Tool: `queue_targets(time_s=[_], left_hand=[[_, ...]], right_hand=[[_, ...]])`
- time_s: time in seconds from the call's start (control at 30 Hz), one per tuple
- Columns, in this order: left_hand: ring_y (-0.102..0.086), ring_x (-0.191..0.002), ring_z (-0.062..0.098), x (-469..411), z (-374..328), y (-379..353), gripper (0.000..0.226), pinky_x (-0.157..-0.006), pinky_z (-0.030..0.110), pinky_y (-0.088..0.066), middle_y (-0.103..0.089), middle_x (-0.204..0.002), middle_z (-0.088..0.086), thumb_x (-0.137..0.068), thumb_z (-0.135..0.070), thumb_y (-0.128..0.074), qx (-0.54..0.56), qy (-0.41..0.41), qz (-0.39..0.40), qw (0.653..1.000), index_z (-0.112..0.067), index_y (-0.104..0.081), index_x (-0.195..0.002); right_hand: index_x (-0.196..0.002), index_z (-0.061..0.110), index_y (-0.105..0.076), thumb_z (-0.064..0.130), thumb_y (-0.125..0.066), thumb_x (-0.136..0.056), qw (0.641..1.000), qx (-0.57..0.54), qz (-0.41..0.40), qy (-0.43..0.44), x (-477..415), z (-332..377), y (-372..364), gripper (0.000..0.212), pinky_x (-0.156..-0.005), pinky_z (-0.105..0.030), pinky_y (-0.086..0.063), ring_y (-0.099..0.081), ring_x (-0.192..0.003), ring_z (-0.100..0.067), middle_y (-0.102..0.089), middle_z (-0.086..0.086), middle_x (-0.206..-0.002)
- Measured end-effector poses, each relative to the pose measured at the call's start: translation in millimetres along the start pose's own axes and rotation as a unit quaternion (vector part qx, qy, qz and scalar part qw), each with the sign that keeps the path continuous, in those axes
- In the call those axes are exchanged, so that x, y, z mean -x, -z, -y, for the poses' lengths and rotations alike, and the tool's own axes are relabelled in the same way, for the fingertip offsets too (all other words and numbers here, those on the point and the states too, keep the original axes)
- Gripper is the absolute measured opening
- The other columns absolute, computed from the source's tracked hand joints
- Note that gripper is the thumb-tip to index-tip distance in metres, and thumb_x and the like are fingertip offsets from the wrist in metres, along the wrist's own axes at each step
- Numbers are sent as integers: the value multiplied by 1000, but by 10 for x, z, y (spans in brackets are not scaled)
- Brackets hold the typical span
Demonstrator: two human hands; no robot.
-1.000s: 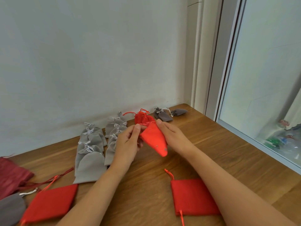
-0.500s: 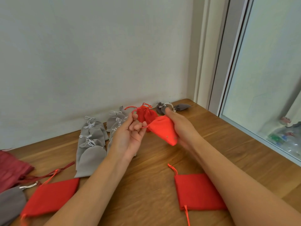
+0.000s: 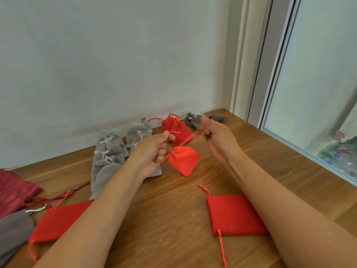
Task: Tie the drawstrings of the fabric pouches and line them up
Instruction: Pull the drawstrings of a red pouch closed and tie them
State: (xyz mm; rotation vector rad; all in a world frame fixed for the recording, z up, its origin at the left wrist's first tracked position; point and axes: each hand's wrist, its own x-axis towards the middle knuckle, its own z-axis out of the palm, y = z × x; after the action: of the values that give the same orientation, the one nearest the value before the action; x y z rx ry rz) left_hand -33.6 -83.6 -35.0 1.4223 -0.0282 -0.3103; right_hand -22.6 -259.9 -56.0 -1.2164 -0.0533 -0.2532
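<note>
We are pinching red pouch drawstrings taut: left hand and right hand each gripping one.

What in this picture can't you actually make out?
All in the head view:
- Whether the held red pouch is knotted yet: the drawstring ends vanish inside the left hand and right hand.
- Near red pouch: its right side lies under the right forearm.
- Dark red pouch and grey pouch: cut off by the left edge.
- Things behind the glass: too blurred to name.
</note>
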Motion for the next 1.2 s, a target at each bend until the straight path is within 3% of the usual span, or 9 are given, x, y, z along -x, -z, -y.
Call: queue_targets(time_s=[0.23,0.43,0.53,0.63,0.7,0.83,0.93,1.1,1.2], left_hand=[[-23,-36,0,-7,43,63,28,-34,12,-17,-31,-44,-11,-101,-19,-43,-56,-6,4,998,-7,-66,-90],[-23,-43,3,41,23,-50,32,-40,14,-17,-40,-57,-4,-95,-12,-48,-134,-3,82,988,15,-62,-106],[-26,-42,2,74,36,-63,29,-41,13,-23,-45,-65,5,-95,-16,-55,-177,-52,104,977,7,-66,-82],[-26,-42,1,57,12,-42,32,-40,13,-23,-38,-53,-8,-98,-22,-50,-154,-96,42,983,-12,-71,-76],[-25,-41,1,42,-28,-10,35,-40,13,-23,-35,-52,-8,-100,-23,-47,-109,-113,6,988,-13,-67,-73],[-29,-39,0,44,-51,-2,36,-40,13,-24,-35,-50,-11,-101,-24,-44,-92,-152,-42,983,-14,-61,-72],[-27,-40,0,7,-57,23,35,-39,12,-22,-33,-48,-12,-102,-23,-42,-46,-191,-96,976,-9,-62,-77],[-27,-40,-1,-16,-51,56,38,-40,12,-22,-32,-49,-11,-103,-24,-42,-16,-221,-129,966,-15,-61,-71],[-29,-42,0,-33,-36,61,37,-41,13,-21,-34,-52,-8,-102,-24,-44,-28,-219,-133,966,-15,-63,-71]], right_hand=[[-52,17,-53,20,-45,-100,993,-28,114,21,87,37,-90,49,-63,-21,-33,-39,-62,-10,-46,0,-61],[-80,11,-66,21,-40,-102,978,69,197,8,138,-8,-124,35,-63,-20,-34,-47,-69,-8,-68,4,-80],[-82,11,-68,22,-43,-101,976,66,206,-5,154,-10,-137,33,-63,-18,-36,-51,-71,-8,-67,-1,-82],[-90,11,-65,28,-61,-85,979,60,193,-7,164,29,-134,19,-69,-16,-43,-55,-73,-7,-63,-1,-82],[-95,12,-65,27,-72,-73,975,122,186,-17,156,22,-102,27,-72,-16,-47,-61,-76,-5,-67,3,-84],[-83,-9,-64,23,-72,-84,937,248,244,-37,186,-80,-100,33,-66,-26,-40,-50,-68,-19,-56,-10,-73],[-64,8,-59,16,-62,-93,930,257,262,-32,206,-83,-129,30,-53,-17,-38,-48,-52,-8,-53,0,-57],[-79,5,-60,-17,-65,-76,892,308,330,-18,225,-97,-108,23,-66,-21,-43,-52,-66,-7,-56,1,-70],[-98,24,-62,-18,-72,-68,902,283,324,-38,238,-84,-118,52,-78,-18,-45,-60,-83,-2,-66,13,-86]])
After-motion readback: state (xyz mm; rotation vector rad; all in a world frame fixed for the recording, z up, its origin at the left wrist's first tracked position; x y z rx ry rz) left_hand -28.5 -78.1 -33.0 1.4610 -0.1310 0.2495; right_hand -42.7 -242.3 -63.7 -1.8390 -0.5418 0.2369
